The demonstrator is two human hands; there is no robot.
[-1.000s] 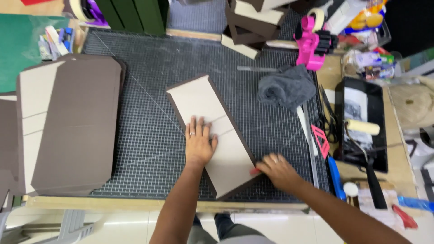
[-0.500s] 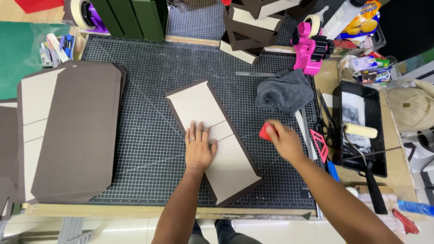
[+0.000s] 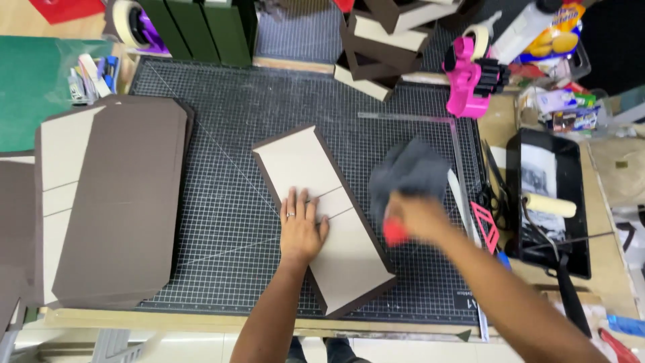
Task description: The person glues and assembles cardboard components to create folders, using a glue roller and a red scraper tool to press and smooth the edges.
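Left hand (image 3: 300, 228) flat, open on cardboard strip (image 3: 322, 215); right hand (image 3: 413, 218) blurred, prob. gripping small red thing (image 3: 395, 233) near grey cloth (image 3: 410, 175).

A dark cutting mat (image 3: 222, 134) with a white grid covers most of a pale wooden worktable (image 3: 376, 328), whose near edge runs along the bottom. At the far left lies a green mat (image 3: 33, 81). Past the table's near edge, a light floor (image 3: 195, 349) shows below. The right end of the table (image 3: 608, 168) is crowded and cluttered. Light is even and bright, with soft shadows.
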